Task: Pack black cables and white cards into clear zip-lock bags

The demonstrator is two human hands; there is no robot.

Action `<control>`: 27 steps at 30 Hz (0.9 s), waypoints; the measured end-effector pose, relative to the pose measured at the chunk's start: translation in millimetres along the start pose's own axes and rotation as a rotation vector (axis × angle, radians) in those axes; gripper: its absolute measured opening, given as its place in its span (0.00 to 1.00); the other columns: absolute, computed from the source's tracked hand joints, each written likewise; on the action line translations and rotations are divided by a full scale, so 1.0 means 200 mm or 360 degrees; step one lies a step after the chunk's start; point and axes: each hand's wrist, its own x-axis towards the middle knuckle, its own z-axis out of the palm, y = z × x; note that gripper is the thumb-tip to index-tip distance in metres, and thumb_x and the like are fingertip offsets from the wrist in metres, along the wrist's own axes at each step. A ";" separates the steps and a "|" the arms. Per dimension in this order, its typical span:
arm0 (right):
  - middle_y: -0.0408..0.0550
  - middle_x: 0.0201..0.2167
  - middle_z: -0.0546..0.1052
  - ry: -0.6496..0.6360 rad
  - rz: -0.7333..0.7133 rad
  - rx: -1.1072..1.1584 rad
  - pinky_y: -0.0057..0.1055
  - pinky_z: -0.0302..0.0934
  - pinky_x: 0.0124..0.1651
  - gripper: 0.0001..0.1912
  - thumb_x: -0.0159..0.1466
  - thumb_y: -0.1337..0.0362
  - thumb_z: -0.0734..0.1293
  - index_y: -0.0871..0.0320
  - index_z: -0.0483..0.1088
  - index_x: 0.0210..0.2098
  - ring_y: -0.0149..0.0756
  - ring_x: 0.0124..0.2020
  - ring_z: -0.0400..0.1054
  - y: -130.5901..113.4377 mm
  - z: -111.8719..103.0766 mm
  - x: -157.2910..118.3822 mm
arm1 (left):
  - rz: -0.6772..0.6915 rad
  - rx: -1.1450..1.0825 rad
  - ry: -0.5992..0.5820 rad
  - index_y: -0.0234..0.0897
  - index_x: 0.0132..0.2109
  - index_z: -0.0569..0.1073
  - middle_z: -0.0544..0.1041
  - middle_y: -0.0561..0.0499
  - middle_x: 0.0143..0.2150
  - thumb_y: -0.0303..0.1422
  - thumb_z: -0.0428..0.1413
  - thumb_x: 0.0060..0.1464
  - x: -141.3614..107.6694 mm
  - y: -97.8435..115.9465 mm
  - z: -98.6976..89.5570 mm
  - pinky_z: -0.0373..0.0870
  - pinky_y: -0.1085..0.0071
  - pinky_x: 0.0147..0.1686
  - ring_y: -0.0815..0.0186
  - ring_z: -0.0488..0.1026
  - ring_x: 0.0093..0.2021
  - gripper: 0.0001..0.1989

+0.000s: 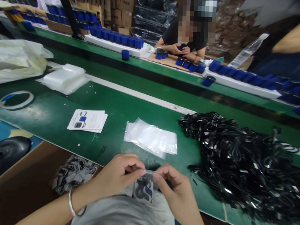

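Note:
My left hand (pixel 127 171) and my right hand (pixel 169 181) pinch the top edge of a small clear plastic bag (pixel 144 191) between thumbs and fingers, just above my lap. Inside the bag show a dark coiled cable and a printed card. Beyond my hands, a loose stack of flat clear bags (pixel 151 137) lies on the green table (pixel 115 101). To its left is a pile of printed cards (pixel 87 120). A large heap of black cables (pixel 237 162) spreads over the table at the right.
Below the table edge at left, a cardboard box (pixel 14 189) holds several filled bags (pixel 74 174). A tape roll (pixel 16 100) and plastic packaging (pixel 64 78) lie at left. Across the table a co-worker (pixel 188 34) handles something dark, among rows of blue jars (pixel 115 37).

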 end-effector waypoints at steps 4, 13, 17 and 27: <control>0.43 0.23 0.69 0.0081 -0.0127 -0.0146 0.26 0.59 0.30 0.10 0.63 0.63 0.63 0.57 0.67 0.25 0.32 0.26 0.64 -0.01 0.01 -0.01 | 0.0044 0.0124 0.0043 0.36 0.31 0.75 0.72 0.55 0.28 0.32 0.54 0.57 -0.01 0.02 0.01 0.63 0.76 0.29 0.70 0.68 0.29 0.08; 0.44 0.25 0.72 -0.0062 -0.0228 -0.0195 0.26 0.59 0.32 0.09 0.64 0.67 0.61 0.57 0.69 0.27 0.33 0.28 0.67 -0.03 0.02 -0.01 | 0.0141 0.0385 0.0011 0.36 0.32 0.77 0.73 0.55 0.27 0.29 0.52 0.58 -0.01 0.04 0.03 0.62 0.76 0.30 0.70 0.70 0.29 0.10; 0.43 0.24 0.71 -0.0040 -0.0322 -0.0288 0.27 0.58 0.32 0.10 0.64 0.68 0.61 0.57 0.68 0.26 0.33 0.27 0.66 -0.03 0.03 -0.01 | 0.0102 0.0388 -0.0035 0.39 0.36 0.77 0.73 0.55 0.30 0.30 0.51 0.60 -0.01 0.04 0.04 0.63 0.76 0.30 0.70 0.71 0.30 0.10; 0.42 0.23 0.70 -0.0054 -0.0251 -0.0290 0.26 0.58 0.31 0.09 0.63 0.68 0.62 0.57 0.67 0.25 0.32 0.26 0.65 -0.04 0.02 -0.01 | 0.0075 0.0317 -0.0041 0.42 0.40 0.78 0.72 0.54 0.33 0.31 0.49 0.60 -0.04 0.04 -0.01 0.67 0.75 0.34 0.68 0.72 0.34 0.11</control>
